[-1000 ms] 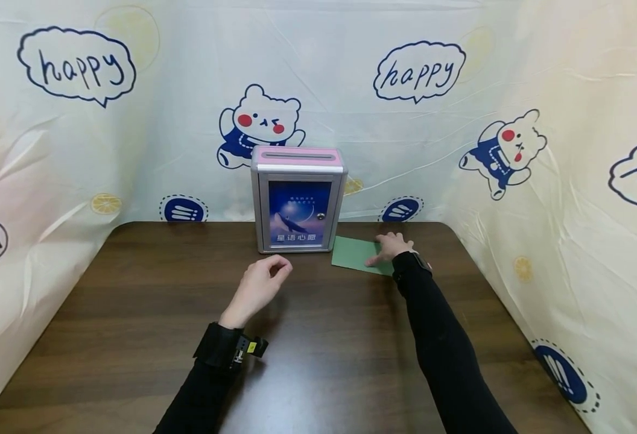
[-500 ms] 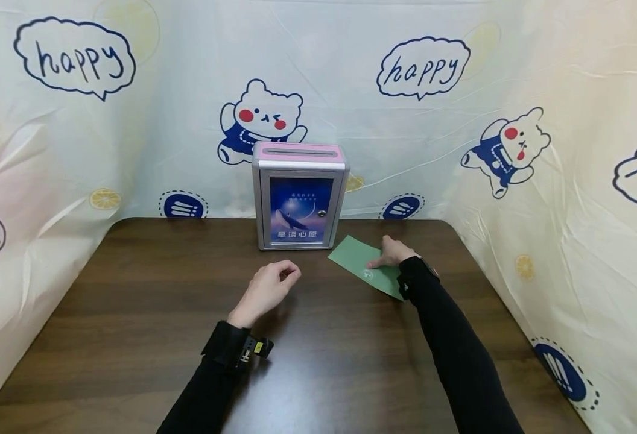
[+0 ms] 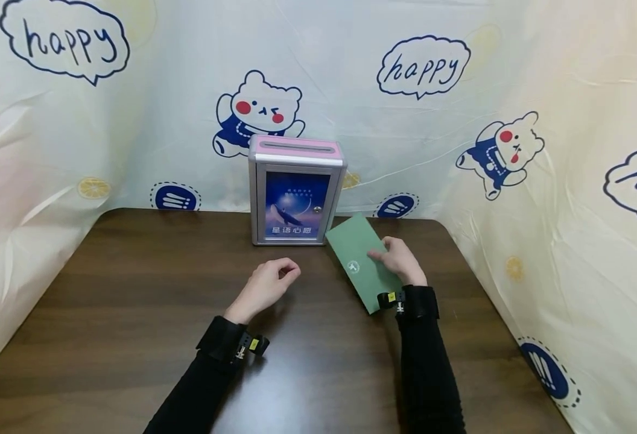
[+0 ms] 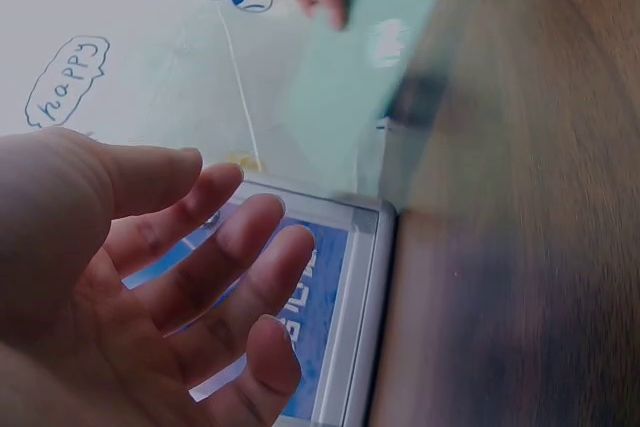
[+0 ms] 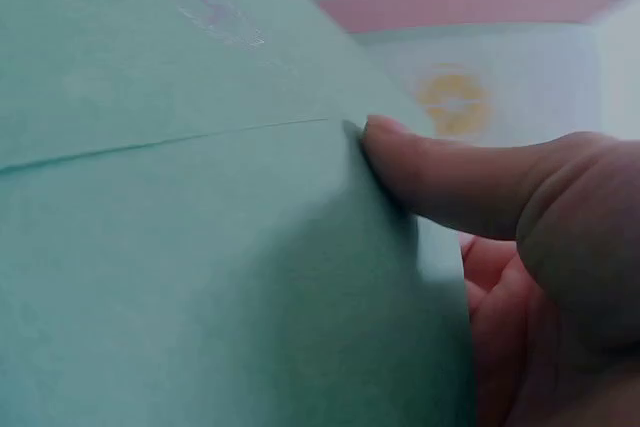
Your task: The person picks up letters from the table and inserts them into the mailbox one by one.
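A green envelope (image 3: 364, 259) with a small pale emblem is tilted up off the table, right of the box, in the head view. My right hand (image 3: 402, 262) pinches its right edge. In the right wrist view, the thumb presses the face of the envelope (image 5: 190, 277) by the flap line, and the fingers are behind it. My left hand (image 3: 264, 286) hovers over the table in front of the box, holding nothing; its fingers curl loosely in the left wrist view. A silver suggestion box (image 3: 257, 205) with a pink slotted top and a blue whale picture stands upright at the back.
The brown wooden table (image 3: 161, 337) carries the box near its far edge. A printed fabric backdrop (image 3: 345, 36) with bears and "happy" bubbles hangs behind and along both sides. A small round lock (image 3: 317, 210) sits on the box door.
My right hand has lifted the envelope off the table and turned it, its far end now rising near the box. The left hand has shifted only slightly right.
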Demonstrator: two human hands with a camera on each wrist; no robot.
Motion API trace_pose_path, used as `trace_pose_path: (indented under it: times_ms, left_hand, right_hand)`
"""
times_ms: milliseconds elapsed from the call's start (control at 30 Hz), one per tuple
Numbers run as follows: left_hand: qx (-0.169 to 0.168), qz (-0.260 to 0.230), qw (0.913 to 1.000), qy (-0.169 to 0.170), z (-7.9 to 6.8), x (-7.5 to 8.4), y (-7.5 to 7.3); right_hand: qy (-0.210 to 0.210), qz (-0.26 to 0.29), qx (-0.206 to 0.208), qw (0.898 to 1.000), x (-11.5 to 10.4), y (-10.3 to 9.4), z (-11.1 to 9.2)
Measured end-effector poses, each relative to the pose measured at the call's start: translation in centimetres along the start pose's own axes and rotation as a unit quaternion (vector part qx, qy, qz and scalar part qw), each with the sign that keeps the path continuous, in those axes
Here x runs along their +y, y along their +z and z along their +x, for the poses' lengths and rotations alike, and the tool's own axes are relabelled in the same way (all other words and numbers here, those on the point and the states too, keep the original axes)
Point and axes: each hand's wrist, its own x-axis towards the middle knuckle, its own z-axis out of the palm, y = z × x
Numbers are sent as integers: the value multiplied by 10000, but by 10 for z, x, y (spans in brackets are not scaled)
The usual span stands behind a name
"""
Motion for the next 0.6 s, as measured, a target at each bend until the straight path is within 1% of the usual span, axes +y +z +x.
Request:
trace_pose_path:
  times_ms: [67, 167, 267, 367, 467, 600]
  left_hand:
    - [-50, -28, 10000, 7, -1, 1, -1]
    - [-72, -134, 9999, 44, -2, 4, -2]
    - [-97, -408, 9990, 126, -3, 6, -5]
    - [-141, -755, 9968, 201, -4, 11, -8]
    - [-142, -1045, 9942, 194, -5, 15, -12]
    - [-71, -1245, 9919, 220, -6, 19, -17]
  right_hand:
    - [41, 476, 105, 9988, -9, 0, -13]
    - [17, 1140, 285, 9931, -23, -1, -30]
    - [-178, 1755, 361, 9837, -38, 2, -43]
    - [-395, 2302, 269, 9720, -55, 8, -51]
    - [-533, 2621, 94, 9635, -73, 15, -58]
    - [-683, 2705, -1, 9603, -93, 26, -62]
